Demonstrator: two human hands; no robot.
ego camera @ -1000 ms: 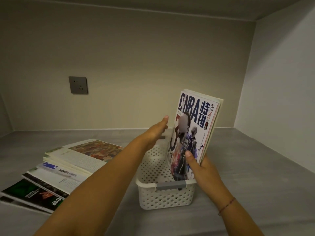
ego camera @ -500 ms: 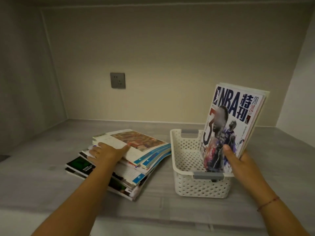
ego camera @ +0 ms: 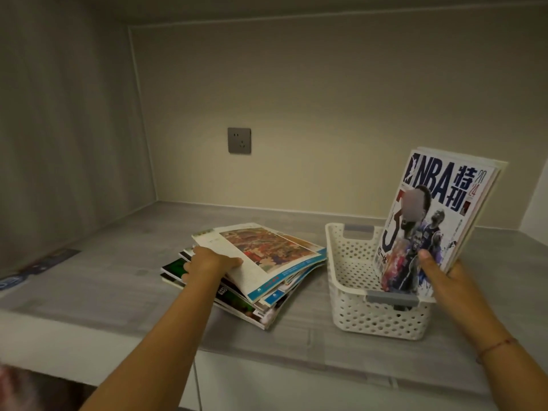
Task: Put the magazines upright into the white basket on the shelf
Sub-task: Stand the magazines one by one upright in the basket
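Observation:
A white perforated basket with grey handles stands on the grey shelf. Upright in its right side leans a small bundle of magazines fronted by an NBA cover. My right hand grips that bundle at its lower right edge, thumb on the cover. Left of the basket lies a fanned stack of magazines. My left hand grips the left edge of the top magazine, which has a painting on its cover, and that edge is lifted off the stack.
A grey wall socket sits on the back wall. The shelf's side walls close in at the far left and far right. Dark flat cards lie at the shelf's left edge. The shelf's front edge runs below the stack.
My left hand left the basket's rim, went to the stack, and now lifts the top magazine's left edge. My right hand keeps holding the NBA bundle upright. The view swung left.

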